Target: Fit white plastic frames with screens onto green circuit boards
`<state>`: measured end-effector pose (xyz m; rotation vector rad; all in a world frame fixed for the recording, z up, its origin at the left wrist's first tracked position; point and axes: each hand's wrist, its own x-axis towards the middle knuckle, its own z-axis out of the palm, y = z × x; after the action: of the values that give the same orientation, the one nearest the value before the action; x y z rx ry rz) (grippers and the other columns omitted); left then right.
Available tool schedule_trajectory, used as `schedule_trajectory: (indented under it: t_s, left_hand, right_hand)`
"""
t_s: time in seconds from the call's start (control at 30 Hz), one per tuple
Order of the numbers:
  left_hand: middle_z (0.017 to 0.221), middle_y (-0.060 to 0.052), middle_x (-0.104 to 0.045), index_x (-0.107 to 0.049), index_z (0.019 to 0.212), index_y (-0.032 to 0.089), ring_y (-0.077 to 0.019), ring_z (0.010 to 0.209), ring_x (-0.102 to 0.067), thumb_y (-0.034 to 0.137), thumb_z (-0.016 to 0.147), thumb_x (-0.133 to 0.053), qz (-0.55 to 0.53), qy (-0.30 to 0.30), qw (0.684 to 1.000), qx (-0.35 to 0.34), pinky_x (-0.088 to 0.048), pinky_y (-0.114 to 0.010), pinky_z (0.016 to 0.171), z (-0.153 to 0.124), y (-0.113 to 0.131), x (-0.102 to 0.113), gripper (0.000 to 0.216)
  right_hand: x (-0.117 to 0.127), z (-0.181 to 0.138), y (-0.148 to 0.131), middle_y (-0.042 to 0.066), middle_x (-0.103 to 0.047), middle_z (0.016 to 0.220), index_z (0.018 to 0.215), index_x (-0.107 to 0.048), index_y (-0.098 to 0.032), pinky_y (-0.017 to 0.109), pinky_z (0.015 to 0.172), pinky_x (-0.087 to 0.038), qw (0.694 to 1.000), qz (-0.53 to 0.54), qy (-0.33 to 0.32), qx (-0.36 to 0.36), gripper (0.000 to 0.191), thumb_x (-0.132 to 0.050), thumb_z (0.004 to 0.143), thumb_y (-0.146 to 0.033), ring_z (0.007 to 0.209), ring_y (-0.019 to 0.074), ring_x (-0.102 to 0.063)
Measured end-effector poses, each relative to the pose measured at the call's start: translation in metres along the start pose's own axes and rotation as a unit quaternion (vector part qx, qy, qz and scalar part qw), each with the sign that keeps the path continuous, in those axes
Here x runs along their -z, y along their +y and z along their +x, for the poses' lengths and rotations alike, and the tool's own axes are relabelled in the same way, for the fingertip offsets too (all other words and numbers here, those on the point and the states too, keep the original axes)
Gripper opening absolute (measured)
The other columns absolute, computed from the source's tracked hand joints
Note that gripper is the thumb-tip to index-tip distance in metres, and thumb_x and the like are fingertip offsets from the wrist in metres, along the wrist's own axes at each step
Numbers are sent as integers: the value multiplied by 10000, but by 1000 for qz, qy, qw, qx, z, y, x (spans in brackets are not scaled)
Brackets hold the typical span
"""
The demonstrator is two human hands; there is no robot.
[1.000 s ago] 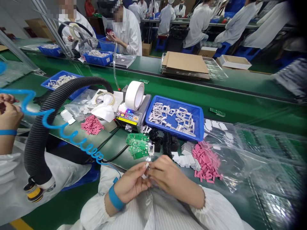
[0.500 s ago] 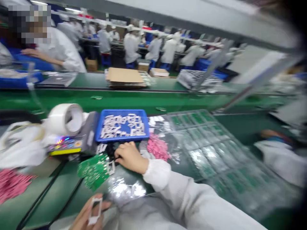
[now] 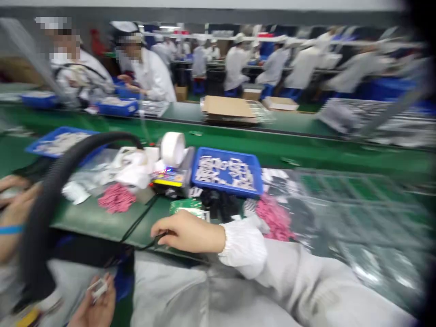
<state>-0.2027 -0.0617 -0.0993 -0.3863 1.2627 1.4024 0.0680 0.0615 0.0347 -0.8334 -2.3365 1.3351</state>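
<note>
A worker's left hand [image 3: 97,306] pinches a small white frame [image 3: 98,288] between thumb and fingers, low in the view and below the edge of a green assembly bench [image 3: 91,227]. The right hand [image 3: 187,231] stretches across the bench, its fingers [image 3: 160,231] curled together at a black cable [image 3: 143,222]; blur hides whether they grip anything. Just ahead of that hand lie green circuit boards [image 3: 185,207], beside a heap of black parts [image 3: 218,204] and a spill of pink pads [image 3: 274,220]. Beyond them, a blue tray [image 3: 226,151] holds more white frames [image 3: 225,171], next to a tape roll [image 3: 173,149] on a dispenser [image 3: 173,179]. A plastic bag of boards [image 3: 357,218] spreads to the right. At far left, a black ribbed hose [image 3: 68,181] crosses in front of a neighbor's hand [image 3: 13,200], which wears a blue wrist strap [image 3: 10,230].
</note>
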Motion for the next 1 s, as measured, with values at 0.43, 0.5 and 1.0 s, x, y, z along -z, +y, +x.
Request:
schedule_trajectory:
  t_s: [0.43, 0.5, 1.0]
  left_hand:
    - [790, -39, -732, -635, 1056, 189, -156, 652, -687, 52, 869, -408, -45, -55, 984, -164, -565, -254, 580, -30, 41, 51, 325]
    - [800, -24, -729, -618, 1095, 212, -154, 682, -688, 84, 879, -422, -55, -56, 982, -171, -562, -253, 612, -29, 44, 49, 319]
    - [1178, -139, -629, -730, 877, 143, -263, 1050, -595, 415, 654, -752, 101, -513, 845, 117, -404, -458, 1005, -116, -44, -90, 352]
  right_hand:
    - [-203, 132, -32, 52, -616, 1020, 1098, -565, -135, 304, 681, -547, 926, 221, -252, -172, 254, -543, 907, -300, 814, 137, -622]
    - [-199, 126, -38, 31, -625, 931, 1063, -570, -125, 266, 628, -542, 917, 250, -241, -195, 203, -537, 911, -256, 732, 111, -619]
    - [-1, -58, -42, 16, -673, 789, 942, -651, -230, 255, 651, -502, 988, -4, 148, 41, 178, -580, 819, -124, 748, 144, -600]
